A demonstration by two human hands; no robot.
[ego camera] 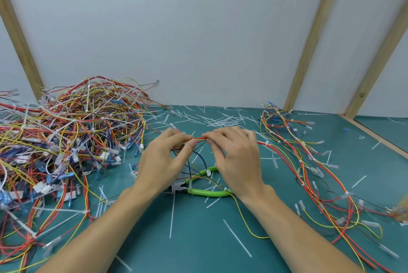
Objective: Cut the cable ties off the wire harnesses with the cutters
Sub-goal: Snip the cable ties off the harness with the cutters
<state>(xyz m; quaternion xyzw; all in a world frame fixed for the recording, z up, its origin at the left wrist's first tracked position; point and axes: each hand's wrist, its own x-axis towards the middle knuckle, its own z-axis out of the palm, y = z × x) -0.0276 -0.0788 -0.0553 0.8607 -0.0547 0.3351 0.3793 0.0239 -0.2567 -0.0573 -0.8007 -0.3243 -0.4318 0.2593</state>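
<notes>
Both my hands hold one wire harness [278, 151] of red, orange and yellow wires above the green mat. My left hand [164, 162] pinches the bundle between thumb and fingers at its left end. My right hand [236, 158] grips the same bundle just to the right, fingers curled over it. The harness trails off to the right across the mat. The green-handled cutters [205, 192] lie flat on the mat below and between my hands, partly hidden by my wrists. Neither hand touches them.
A big tangled pile of harnesses [66, 140] fills the left side. A smaller spread of harnesses [309, 162] lies at the right. Several cut white cable ties [220, 118] litter the green mat [198, 239]. A white wall with wooden battens stands behind.
</notes>
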